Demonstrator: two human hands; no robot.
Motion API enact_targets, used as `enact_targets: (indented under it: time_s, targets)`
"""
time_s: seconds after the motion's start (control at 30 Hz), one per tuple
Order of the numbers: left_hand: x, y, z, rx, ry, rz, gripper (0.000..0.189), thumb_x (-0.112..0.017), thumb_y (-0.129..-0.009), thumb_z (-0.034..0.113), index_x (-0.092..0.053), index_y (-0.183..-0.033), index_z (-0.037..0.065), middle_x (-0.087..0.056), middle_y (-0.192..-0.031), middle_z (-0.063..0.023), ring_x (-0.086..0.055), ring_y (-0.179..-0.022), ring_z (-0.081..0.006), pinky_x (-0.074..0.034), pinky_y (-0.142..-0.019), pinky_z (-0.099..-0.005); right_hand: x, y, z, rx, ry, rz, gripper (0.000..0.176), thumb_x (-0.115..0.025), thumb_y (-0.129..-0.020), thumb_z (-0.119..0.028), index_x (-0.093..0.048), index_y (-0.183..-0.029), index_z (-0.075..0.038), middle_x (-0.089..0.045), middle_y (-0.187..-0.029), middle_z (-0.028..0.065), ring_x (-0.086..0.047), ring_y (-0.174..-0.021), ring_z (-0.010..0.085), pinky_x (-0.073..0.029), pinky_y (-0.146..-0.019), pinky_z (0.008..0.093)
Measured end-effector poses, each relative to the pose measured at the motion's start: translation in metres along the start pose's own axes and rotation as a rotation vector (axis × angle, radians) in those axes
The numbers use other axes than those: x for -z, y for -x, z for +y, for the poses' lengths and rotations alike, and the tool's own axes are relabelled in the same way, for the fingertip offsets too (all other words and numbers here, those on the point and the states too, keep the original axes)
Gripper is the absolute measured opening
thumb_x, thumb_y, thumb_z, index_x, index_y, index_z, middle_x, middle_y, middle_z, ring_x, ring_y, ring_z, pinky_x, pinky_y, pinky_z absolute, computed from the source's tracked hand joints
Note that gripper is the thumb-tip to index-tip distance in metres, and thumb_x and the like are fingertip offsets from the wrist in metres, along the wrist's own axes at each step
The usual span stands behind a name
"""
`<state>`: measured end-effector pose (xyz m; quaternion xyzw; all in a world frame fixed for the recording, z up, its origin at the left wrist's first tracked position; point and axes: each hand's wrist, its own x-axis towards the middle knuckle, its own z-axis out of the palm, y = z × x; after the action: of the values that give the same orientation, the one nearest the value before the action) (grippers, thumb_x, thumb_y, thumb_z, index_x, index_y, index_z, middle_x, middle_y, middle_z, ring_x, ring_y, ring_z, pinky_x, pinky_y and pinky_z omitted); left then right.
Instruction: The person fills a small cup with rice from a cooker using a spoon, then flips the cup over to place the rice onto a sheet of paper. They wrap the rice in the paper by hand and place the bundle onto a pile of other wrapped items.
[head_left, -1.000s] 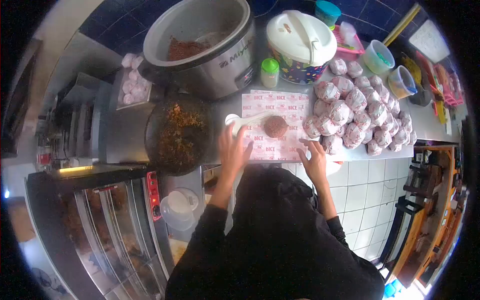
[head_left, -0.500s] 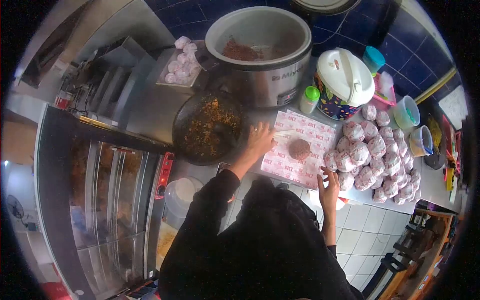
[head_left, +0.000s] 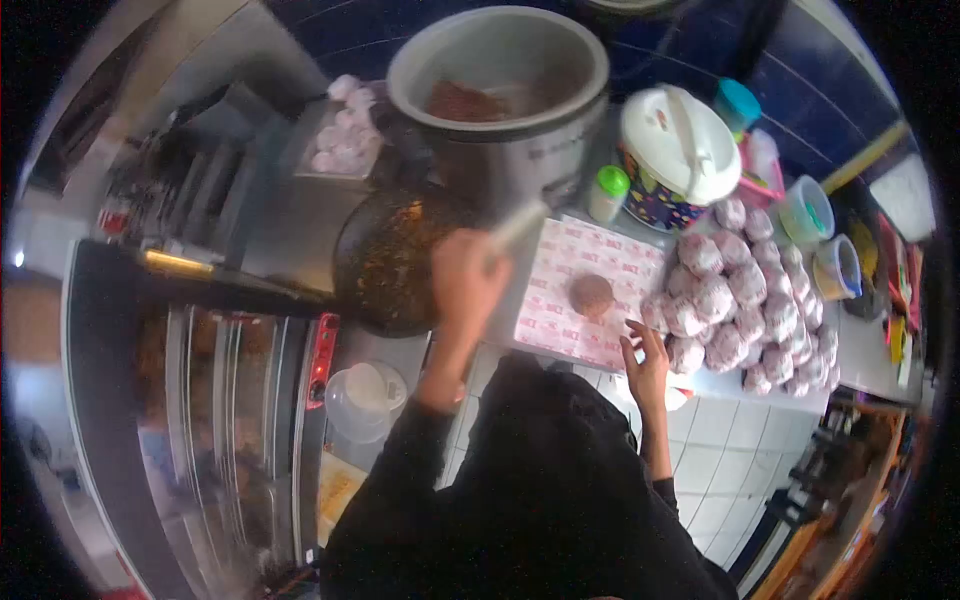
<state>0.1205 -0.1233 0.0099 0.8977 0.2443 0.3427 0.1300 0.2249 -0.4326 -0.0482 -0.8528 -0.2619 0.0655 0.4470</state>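
Note:
My left hand (head_left: 470, 283), blurred by motion, is closed on a pale narrow tool (head_left: 520, 226) whose kind I cannot make out. It is beside a dark round pan (head_left: 375, 270) holding brown and orange crumbly food. A round reddish-brown mound of food (head_left: 591, 296) lies on red-printed white wrapping paper (head_left: 555, 270). At the paper's right edge is my right hand (head_left: 646, 362), its fingers apart and bent, with nothing seen in them. Many paper-wrapped balls (head_left: 713, 298) are piled close to its right.
Behind stands a large cooker (head_left: 545, 160) with reddish food inside. A patterned pot with a white lid (head_left: 660, 130), a green-capped shaker (head_left: 607, 194) and plastic tubs (head_left: 838, 268) line the back. A tray of wrapped balls (head_left: 343, 140) stands at left, above a glass-fronted cabinet (head_left: 235, 400).
My left hand has moved left, away from the paper towards the pan, carrying the pale tool. The right hand stays by the paper's edge. The view has shifted slightly.

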Motion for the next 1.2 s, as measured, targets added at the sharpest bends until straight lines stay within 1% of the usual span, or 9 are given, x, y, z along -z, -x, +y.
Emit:
enact_targets:
  time_s: [0.07, 0.17, 0.4, 0.53, 0.63, 0.73, 0.83, 0.97, 1.2]
  targets:
    - [0.03, 0.002, -0.025, 0.116, -0.101, 0.155, 0.027, -0.076, -0.082, 0.02, -0.067, -0.103, 0.005, -0.066, -0.099, -0.0158, -0.062, -0.095, -0.0386, -0.046, -0.086, -0.0518, 0.002, 0.003, -0.001, -0.028, -0.03, -0.025, 0.03, -0.071, -0.092, -0.014, -0.069, -0.121, -0.009, -0.068, -0.096, 0.0136, -0.065, -0.077, 0.0243, -0.052, -0.069, 0.0357]
    - [0.049, 0.027, -0.1, 0.304, -0.283, 0.221, 0.036, -0.076, -0.083, 0.025, -0.066, -0.11, 0.003, -0.065, -0.108, -0.0184, -0.06, -0.107, -0.0395, -0.046, -0.095, -0.0515, -0.003, 0.011, 0.017, 0.005, 0.023, -0.072, 0.029, -0.073, -0.091, -0.017, -0.07, -0.119, -0.01, -0.068, -0.094, 0.0113, -0.065, -0.076, 0.0261, -0.051, -0.07, 0.0384]
    - [0.043, 0.06, -0.182, 0.683, -0.605, -0.107, 0.048, -0.072, -0.085, 0.046, -0.065, -0.118, 0.012, -0.062, -0.119, -0.0196, -0.059, -0.114, -0.0422, -0.051, -0.093, -0.055, -0.01, 0.019, 0.04, 0.063, 0.165, -0.201, 0.028, -0.074, -0.089, -0.022, -0.069, -0.115, -0.013, -0.068, -0.094, 0.0084, -0.065, -0.092, 0.0302, -0.047, -0.081, 0.0439]
    - [0.044, 0.057, -0.174, 0.739, -0.682, -0.226, 0.052, -0.072, -0.084, 0.051, -0.065, -0.119, 0.013, -0.062, -0.119, -0.0183, -0.06, -0.111, -0.0412, -0.05, -0.095, -0.0552, -0.007, 0.021, 0.046, 0.063, 0.171, -0.19, 0.027, -0.074, -0.089, -0.022, -0.069, -0.115, -0.013, -0.068, -0.092, 0.008, -0.065, -0.09, 0.0282, -0.047, -0.08, 0.043]
    - [0.042, 0.057, -0.159, 0.416, -0.931, 0.022, 0.048, -0.07, -0.088, 0.05, -0.066, -0.116, 0.012, -0.065, -0.115, -0.0163, -0.061, -0.11, -0.0388, -0.049, -0.095, -0.0544, -0.004, 0.025, 0.048, 0.041, 0.146, -0.158, 0.027, -0.074, -0.089, -0.022, -0.069, -0.114, -0.013, -0.068, -0.089, 0.0069, -0.065, -0.087, 0.0269, -0.047, -0.078, 0.0419]
    - [0.05, 0.049, -0.092, 0.213, -0.335, 0.039, 0.027, -0.067, -0.096, 0.032, -0.069, -0.108, 0.008, -0.069, -0.108, -0.0159, -0.064, -0.107, -0.0356, -0.051, -0.091, -0.0476, -0.002, 0.028, 0.05, 0.018, 0.13, -0.123, 0.027, -0.075, -0.089, -0.021, -0.069, -0.114, -0.013, -0.068, -0.085, 0.0056, -0.064, -0.082, 0.0255, -0.047, -0.077, 0.0407]
    - [0.011, 0.081, -0.031, 0.126, 0.181, -0.281, 0.025, -0.071, -0.095, 0.024, -0.071, -0.11, 0.004, -0.072, -0.101, -0.0143, -0.07, -0.088, -0.0286, -0.055, -0.08, -0.0386, 0.0, 0.03, 0.049, -0.012, 0.12, -0.106, 0.027, -0.075, -0.089, -0.02, -0.07, -0.114, -0.012, -0.068, -0.084, 0.0049, -0.064, -0.078, 0.0239, -0.047, -0.076, 0.0397]
    - [-0.049, 0.132, -0.012, 0.369, 0.078, -0.543, 0.041, -0.062, -0.098, 0.026, -0.063, -0.128, -0.002, -0.065, -0.125, -0.0243, -0.061, -0.117, -0.042, -0.046, -0.103, -0.0484, 0.0, 0.033, 0.056, -0.005, 0.097, -0.073, 0.026, -0.074, -0.089, -0.019, -0.07, -0.115, -0.012, -0.068, -0.084, 0.0041, -0.063, -0.076, 0.0226, -0.046, -0.075, 0.039]
    - [-0.054, 0.161, -0.006, 0.352, 0.115, -0.62, 0.039, -0.059, -0.099, 0.023, -0.063, -0.129, -0.002, -0.063, -0.125, -0.0238, -0.058, -0.118, -0.0414, -0.046, -0.102, -0.0467, 0.011, 0.042, 0.061, -0.084, 0.061, -0.062, 0.025, -0.073, -0.09, -0.019, -0.07, -0.114, -0.012, -0.067, -0.082, 0.0037, -0.064, -0.076, 0.0213, -0.047, -0.075, 0.0384]
